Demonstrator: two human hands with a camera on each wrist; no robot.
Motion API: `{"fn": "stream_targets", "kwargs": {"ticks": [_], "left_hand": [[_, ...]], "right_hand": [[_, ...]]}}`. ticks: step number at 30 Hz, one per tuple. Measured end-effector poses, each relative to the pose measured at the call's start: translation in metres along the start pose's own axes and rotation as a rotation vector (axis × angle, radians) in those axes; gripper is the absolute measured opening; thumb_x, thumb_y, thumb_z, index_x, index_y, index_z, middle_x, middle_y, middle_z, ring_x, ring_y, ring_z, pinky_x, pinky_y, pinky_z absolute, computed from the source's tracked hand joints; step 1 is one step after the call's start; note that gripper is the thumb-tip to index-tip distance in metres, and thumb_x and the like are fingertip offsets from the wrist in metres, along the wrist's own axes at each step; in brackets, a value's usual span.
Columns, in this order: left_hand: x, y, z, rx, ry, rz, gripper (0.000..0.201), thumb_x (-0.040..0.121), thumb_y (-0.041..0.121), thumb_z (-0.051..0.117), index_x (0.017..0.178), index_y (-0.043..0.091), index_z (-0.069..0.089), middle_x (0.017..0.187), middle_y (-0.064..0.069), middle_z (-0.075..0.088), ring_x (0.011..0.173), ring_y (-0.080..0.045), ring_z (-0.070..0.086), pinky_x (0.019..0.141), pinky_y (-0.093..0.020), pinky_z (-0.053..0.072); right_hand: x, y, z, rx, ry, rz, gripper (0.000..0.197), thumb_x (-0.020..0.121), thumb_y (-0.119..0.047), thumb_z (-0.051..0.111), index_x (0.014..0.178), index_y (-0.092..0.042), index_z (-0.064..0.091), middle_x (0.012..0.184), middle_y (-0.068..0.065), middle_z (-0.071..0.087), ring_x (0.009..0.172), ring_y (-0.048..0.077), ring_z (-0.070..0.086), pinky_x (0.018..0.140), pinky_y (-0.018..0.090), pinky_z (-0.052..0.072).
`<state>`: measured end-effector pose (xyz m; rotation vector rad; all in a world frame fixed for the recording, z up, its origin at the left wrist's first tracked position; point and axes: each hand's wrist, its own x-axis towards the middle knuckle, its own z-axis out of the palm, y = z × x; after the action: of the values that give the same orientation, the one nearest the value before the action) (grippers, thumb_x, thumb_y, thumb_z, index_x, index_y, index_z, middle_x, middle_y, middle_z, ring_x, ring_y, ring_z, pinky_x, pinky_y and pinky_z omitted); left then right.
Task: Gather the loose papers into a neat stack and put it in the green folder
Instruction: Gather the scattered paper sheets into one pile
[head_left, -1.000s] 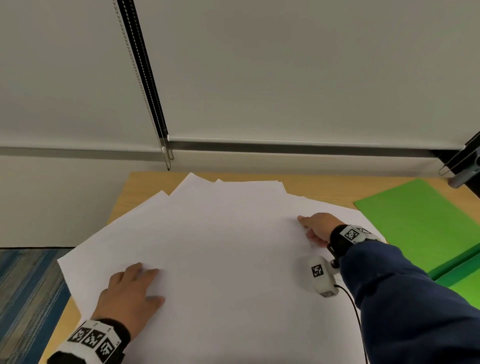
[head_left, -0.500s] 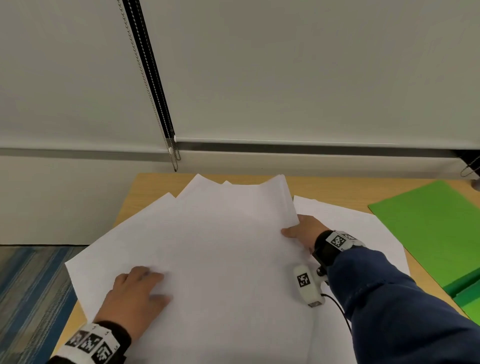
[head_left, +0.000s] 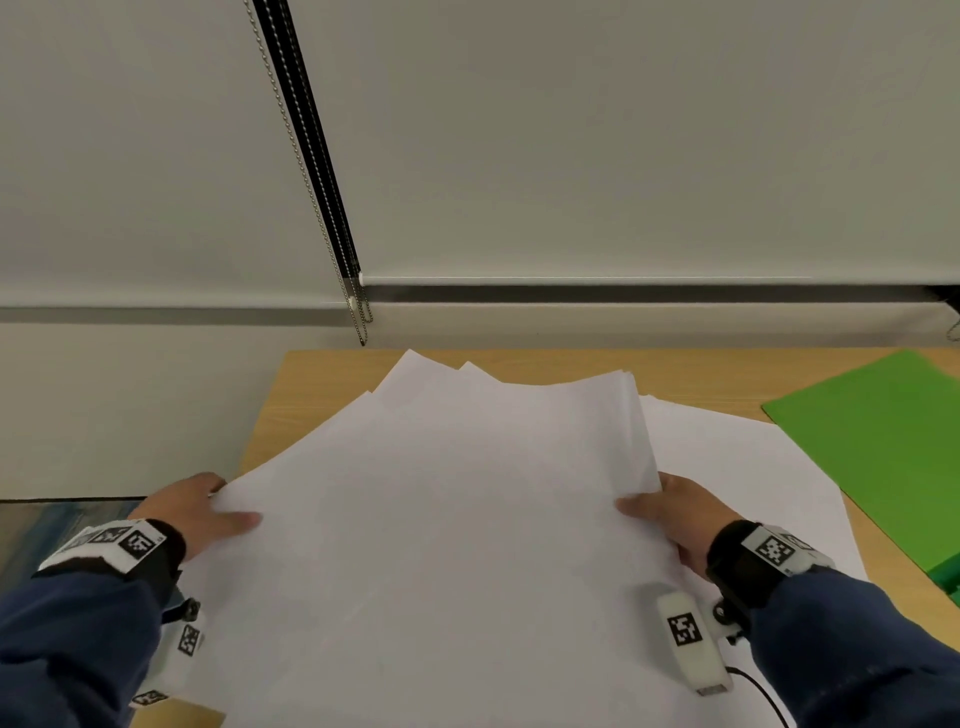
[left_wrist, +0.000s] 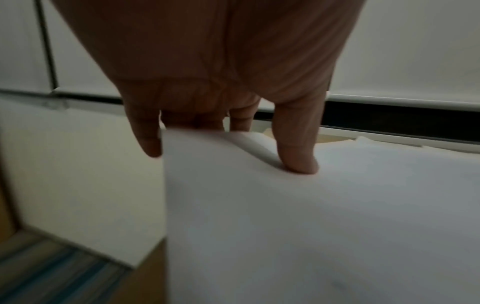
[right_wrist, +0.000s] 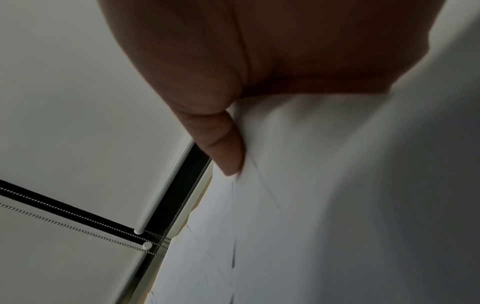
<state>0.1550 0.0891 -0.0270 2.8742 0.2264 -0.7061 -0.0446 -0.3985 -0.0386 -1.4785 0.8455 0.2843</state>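
Observation:
Several white papers (head_left: 441, 519) lie fanned and overlapping across the wooden table (head_left: 311, 405). My left hand (head_left: 200, 512) grips their left edge, thumb on top (left_wrist: 298, 162), fingers under the sheets. My right hand (head_left: 670, 512) grips the right edge the same way, thumb (right_wrist: 223, 148) pressed on the paper (right_wrist: 311, 205), and that edge is lifted and curled. One sheet (head_left: 753, 467) still lies flat under my right hand. The green folder (head_left: 883, 441) lies open at the right edge of the table.
A window blind with a bead chain (head_left: 358, 312) hangs behind the table's far edge. A striped rug (head_left: 31, 525) covers the floor off the table's left side. Bare wood shows along the back and between papers and folder.
My left hand slid out from flat on the sheets to their left edge and took hold. My right hand drew the right edges inward and lifted them. The spread is narrower.

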Motion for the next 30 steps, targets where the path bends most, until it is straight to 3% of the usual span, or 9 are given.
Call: {"fn": "stream_targets", "kwargs": {"ticks": [3,5,9,13,17,20,24,27,30], "left_hand": [[-0.020,0.014,-0.008,0.142,0.061,0.061,0.021,0.087,0.036,0.070,0.085,0.021,0.056,0.088,-0.005,0.067,0.084,-0.026,0.062,0.069,-0.031,0.043],[-0.038,0.022,-0.006,0.103,0.087,0.099,0.019,0.092,0.026,0.063,0.078,0.020,0.052,0.078,-0.003,0.062,0.075,-0.022,0.059,0.063,-0.030,0.039],[-0.078,0.042,0.021,-0.257,-0.060,0.128,0.007,0.093,0.010,0.060,0.087,0.012,0.059,0.088,-0.012,0.065,0.077,-0.025,0.060,0.061,-0.029,0.040],[-0.114,0.081,0.053,-0.543,-0.145,0.145,0.007,0.092,0.007,0.059,0.085,0.006,0.058,0.090,-0.015,0.063,0.080,-0.029,0.059,0.065,-0.033,0.042],[-0.142,0.136,0.087,-0.581,-0.241,0.297,0.015,0.092,0.008,0.059,0.079,0.012,0.054,0.079,-0.006,0.060,0.073,-0.024,0.057,0.062,-0.034,0.046],[-0.157,0.161,0.104,-0.539,-0.284,0.416,0.022,0.098,0.025,0.055,0.078,0.015,0.051,0.075,0.000,0.056,0.065,-0.016,0.055,0.058,-0.031,0.050],[-0.152,0.149,0.095,-0.355,-0.028,0.359,0.016,0.098,0.039,0.052,0.093,0.025,0.057,0.096,0.003,0.054,0.082,-0.014,0.058,0.077,-0.028,0.048],[-0.135,0.122,0.087,-0.355,0.032,0.211,0.017,0.095,0.037,0.057,0.105,0.023,0.060,0.108,-0.004,0.054,0.091,-0.021,0.060,0.089,-0.033,0.050],[-0.113,0.110,0.071,-0.380,0.094,0.118,0.032,0.095,0.034,0.059,0.123,0.018,0.061,0.123,-0.010,0.054,0.104,-0.029,0.061,0.096,-0.036,0.049]], "right_hand": [[-0.002,-0.003,0.003,0.034,0.010,-0.012,0.045,0.068,-0.005,0.075,0.112,-0.002,0.069,0.106,0.024,0.075,0.100,0.048,0.069,0.094,0.060,0.052],[-0.004,-0.004,0.005,0.051,0.021,-0.023,0.050,0.063,-0.010,0.073,0.112,-0.003,0.069,0.106,0.023,0.075,0.099,0.047,0.070,0.094,0.060,0.052],[-0.008,-0.003,0.007,0.097,0.041,-0.009,0.033,0.084,0.001,0.067,0.116,-0.001,0.066,0.111,0.026,0.073,0.103,0.047,0.068,0.094,0.057,0.053],[-0.011,-0.005,0.007,0.144,0.033,-0.009,0.027,0.090,-0.005,0.065,0.116,0.000,0.067,0.113,0.028,0.072,0.094,0.042,0.069,0.090,0.052,0.055],[-0.013,-0.006,0.006,0.115,-0.007,0.000,0.036,0.081,-0.027,0.079,0.110,-0.008,0.070,0.106,0.020,0.076,0.098,0.040,0.072,0.090,0.051,0.057],[-0.009,-0.005,0.011,-0.037,0.022,-0.051,0.044,0.066,-0.022,0.084,0.106,-0.009,0.071,0.102,0.017,0.078,0.095,0.039,0.073,0.092,0.056,0.055],[-0.013,-0.010,0.001,-0.080,0.141,-0.157,0.021,0.081,-0.011,0.075,0.102,-0.010,0.072,0.097,0.014,0.078,0.088,0.035,0.074,0.089,0.051,0.058],[-0.023,-0.016,-0.017,-0.072,0.182,-0.245,0.021,0.083,-0.011,0.072,0.104,-0.009,0.072,0.096,0.013,0.078,0.086,0.034,0.075,0.087,0.052,0.059],[-0.034,-0.018,-0.033,-0.016,0.183,-0.292,0.022,0.085,-0.008,0.072,0.106,-0.007,0.072,0.095,0.014,0.079,0.087,0.035,0.075,0.087,0.050,0.058]]}}
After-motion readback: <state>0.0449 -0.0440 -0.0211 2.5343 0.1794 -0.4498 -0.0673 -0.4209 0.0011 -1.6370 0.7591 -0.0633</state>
